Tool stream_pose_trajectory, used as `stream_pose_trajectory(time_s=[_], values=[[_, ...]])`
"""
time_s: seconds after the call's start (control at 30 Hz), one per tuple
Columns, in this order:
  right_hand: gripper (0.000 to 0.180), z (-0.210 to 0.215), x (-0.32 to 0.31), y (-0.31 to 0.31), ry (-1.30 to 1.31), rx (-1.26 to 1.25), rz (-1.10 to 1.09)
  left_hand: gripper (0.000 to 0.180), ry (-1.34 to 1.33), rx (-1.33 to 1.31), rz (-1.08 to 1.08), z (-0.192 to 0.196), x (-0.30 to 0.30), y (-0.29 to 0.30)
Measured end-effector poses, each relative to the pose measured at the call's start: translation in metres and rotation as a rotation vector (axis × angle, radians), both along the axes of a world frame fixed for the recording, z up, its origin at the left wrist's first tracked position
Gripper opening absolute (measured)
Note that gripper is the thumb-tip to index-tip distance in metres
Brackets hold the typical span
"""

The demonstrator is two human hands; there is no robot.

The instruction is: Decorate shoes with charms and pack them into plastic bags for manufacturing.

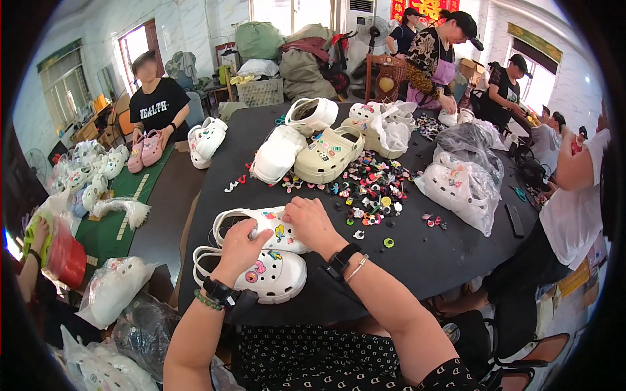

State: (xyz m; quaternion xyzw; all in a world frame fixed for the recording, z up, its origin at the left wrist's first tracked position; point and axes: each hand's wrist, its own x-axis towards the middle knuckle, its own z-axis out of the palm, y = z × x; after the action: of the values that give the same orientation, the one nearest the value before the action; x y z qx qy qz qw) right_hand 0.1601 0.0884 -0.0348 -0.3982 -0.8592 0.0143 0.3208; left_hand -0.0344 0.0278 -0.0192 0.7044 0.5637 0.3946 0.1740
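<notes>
Two white clogs lie side by side at the near edge of the dark table, toes pointing right. The farther white clog [287, 246] has colourful charms in its upper, and both my hands are on it. My left hand [242, 242] is closed on the foot-opening side, its thumb and fingers near the charms. On the toe part rests my right hand [309, 220], fingers bent; whether a charm is between them is hidden. The nearer white clog [287, 280] stands untouched under my left wrist, with pink, yellow and blue charms on it.
Beyond my hands are a loose heap of charms [375, 189], a beige clog [319, 163] and white clogs [277, 156]. Plastic-bagged clogs [456, 192] and a black bar [514, 220] lie to the right. Co-workers sit around; one holds pink clogs [152, 148].
</notes>
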Motion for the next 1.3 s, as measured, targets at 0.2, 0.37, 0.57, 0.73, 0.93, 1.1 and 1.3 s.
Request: stream_pose_trajectory(time_s=[0.2, 0.37, 0.57, 0.73, 0.93, 1.1, 1.3], values=[[0.011, -0.001, -0.005, -0.004, -0.076, 0.060, -0.074, 0.036, 0.044, -0.029, 0.013, 0.000, 0.001, 0.001], [0.014, -0.006, -0.008, -0.004, -0.072, 0.035, -0.138, 0.032, 0.119, -0.024, 0.012, 0.000, 0.002, 0.002], [0.039, -0.007, 0.010, 0.005, 0.133, -0.254, 0.018, 0.033, 0.112, -0.099, 0.023, 0.002, -0.003, 0.005], [0.056, 0.002, 0.013, 0.020, 0.233, -0.501, 0.060, 0.040, 0.077, -0.111, 0.031, 0.003, -0.001, 0.005], [0.046, 0.002, 0.013, 0.030, 0.360, -0.636, 0.098, 0.040, 0.088, -0.144, 0.037, 0.006, 0.001, 0.003], [0.037, -0.004, 0.007, 0.018, 0.464, -0.581, 0.082, 0.033, 0.085, -0.055, 0.040, 0.001, -0.001, 0.004], [0.021, -0.021, -0.002, 0.014, 0.393, -0.262, 0.041, 0.033, 0.130, -0.060, 0.042, 0.000, 0.000, 0.006]])
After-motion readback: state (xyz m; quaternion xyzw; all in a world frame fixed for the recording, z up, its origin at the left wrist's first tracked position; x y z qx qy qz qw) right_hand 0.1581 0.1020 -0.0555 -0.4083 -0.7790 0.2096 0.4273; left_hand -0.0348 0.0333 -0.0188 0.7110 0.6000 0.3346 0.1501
